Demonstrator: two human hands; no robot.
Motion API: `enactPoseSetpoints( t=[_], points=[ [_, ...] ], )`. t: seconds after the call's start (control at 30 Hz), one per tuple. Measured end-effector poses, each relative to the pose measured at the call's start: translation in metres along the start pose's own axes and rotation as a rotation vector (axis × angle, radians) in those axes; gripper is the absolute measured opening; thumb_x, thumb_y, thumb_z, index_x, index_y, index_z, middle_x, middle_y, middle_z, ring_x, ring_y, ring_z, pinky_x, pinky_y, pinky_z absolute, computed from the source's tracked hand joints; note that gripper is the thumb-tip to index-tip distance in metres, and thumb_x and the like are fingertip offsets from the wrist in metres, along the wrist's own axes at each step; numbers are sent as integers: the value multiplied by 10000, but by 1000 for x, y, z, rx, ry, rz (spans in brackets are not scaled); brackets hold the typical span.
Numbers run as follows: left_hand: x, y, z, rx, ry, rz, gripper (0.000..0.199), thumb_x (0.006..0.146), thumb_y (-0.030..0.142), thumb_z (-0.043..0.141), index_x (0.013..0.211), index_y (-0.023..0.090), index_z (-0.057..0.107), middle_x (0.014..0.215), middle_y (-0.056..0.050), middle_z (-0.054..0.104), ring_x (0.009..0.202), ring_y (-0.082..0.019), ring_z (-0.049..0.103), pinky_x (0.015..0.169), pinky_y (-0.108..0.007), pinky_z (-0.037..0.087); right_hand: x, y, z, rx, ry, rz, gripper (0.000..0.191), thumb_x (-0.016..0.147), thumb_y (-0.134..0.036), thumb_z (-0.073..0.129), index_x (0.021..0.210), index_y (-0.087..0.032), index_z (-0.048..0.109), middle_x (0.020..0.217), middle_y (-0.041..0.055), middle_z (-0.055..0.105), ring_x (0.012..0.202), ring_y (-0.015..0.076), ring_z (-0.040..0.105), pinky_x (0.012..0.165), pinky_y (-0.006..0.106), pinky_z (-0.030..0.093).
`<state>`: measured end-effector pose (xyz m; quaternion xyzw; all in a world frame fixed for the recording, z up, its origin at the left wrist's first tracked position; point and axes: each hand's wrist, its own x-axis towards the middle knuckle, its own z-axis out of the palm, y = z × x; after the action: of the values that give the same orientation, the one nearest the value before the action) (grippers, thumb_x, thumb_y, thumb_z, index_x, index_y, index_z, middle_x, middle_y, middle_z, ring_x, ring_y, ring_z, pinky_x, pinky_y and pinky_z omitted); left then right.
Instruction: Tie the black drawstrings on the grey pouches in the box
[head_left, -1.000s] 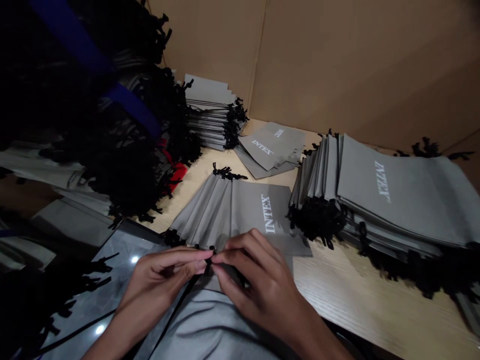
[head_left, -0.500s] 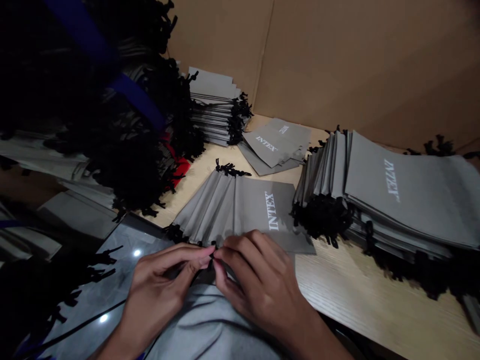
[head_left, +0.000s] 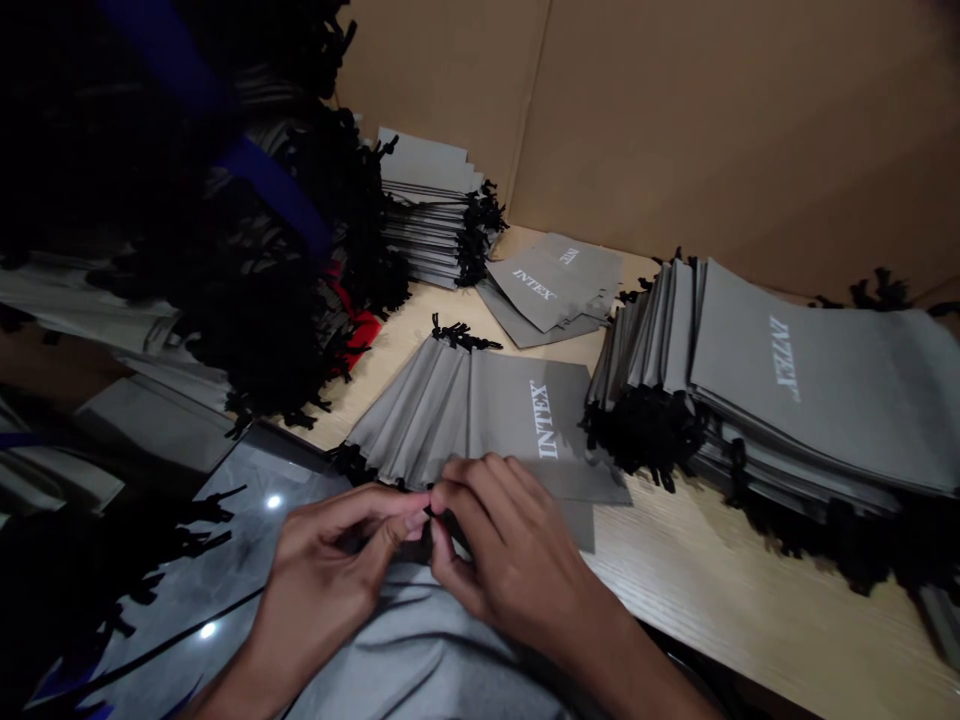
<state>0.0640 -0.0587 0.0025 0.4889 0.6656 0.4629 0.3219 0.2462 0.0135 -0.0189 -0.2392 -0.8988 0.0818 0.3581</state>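
Brown cardboard panel (head_left: 720,130) behind, blue strap (head_left: 277,195) and red patch (head_left: 364,337) leftward.

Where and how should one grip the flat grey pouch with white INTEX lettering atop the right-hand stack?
Probably pinch this pouch at the middle of its near edge, coming from the person's side: that edge faces the person, lifted by the stack, with black cords bunched towards both ends.

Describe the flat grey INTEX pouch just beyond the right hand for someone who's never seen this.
Find the pale wooden table below the brown cardboard wall. Just beyond the right hand, a fanned row of grey cloth pouches ends at its right in the flat grey rectangular pouch. Unlike its overlapped neighbours there, it shows white INTEX lettering.
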Motion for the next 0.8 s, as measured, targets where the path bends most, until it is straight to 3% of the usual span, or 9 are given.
enactPoseSetpoints(
  t=[0.13, 0.2, 0.3, 0.43, 0.6, 0.8],
  points=[
    [-1, 7, 2, -60, 49, -77, 27, 880, 271, 837, 859, 258, 846, 737, 29, 834, 679, -157, 810, 664, -177, 655, 3, -1, 1, 36, 32, 8, 95, 1016, -145, 575, 1067, -139, 655, 1026, 94, 701, 935, 246, 591, 837, 389, 489],
    [0, 8, 0, -63, 60, -54, 12, 885, 262, 839, 875, 261, 834, 732, 38, 825, 679, -143, 807, 674, -158, 653, 5, -2, 1, 24, 53, 17, 92, 1008, -141, 582, 1064, -136, 655, 1045, 98, 709, 933, 246, 595, 837, 392, 483],
    [2, 5, -7, -53, -30, -8, 79, 900, 257, 840, 977, 273, 826, 793, 34, 849, 709, -144, 825, 677, -143, 661, 7, -1, -2, 0, 83, -3, 96, 983, -126, 596, 1052, -136, 662, 1036, 96, 721, 907, 241, 599, 808, 393, 467],
    [4, 4, -16, -37, -117, 79, 186, 933, 242, 826, 1106, 301, 792, 920, 29, 867, 840, -158, 852, 788, -154, 682, 8, 5, -10, 30, 58, -45, 95, 966, -126, 616, 1038, -143, 675, 1005, 81, 726, 879, 229, 607, 772, 380, 454],
    [2, 7, -15, 4, -124, 179, 308, 904, 189, 843, 1166, 313, 739, 956, 46, 851, 850, -147, 841, 839, -159, 679, 9, 11, -18, 30, 34, -76, 84, 946, -141, 624, 1015, -144, 672, 990, 84, 727, 874, 229, 606, 766, 377, 457],
    [2, 8, -9, -68, -72, 151, 325, 874, 158, 858, 1121, 326, 729, 880, 87, 832, 766, -100, 811, 802, -106, 659, 10, 13, -16, -59, 76, -189, 114, 899, -137, 632, 1008, -138, 665, 968, 99, 734, 831, 238, 597, 712, 378, 430]
  ],
)
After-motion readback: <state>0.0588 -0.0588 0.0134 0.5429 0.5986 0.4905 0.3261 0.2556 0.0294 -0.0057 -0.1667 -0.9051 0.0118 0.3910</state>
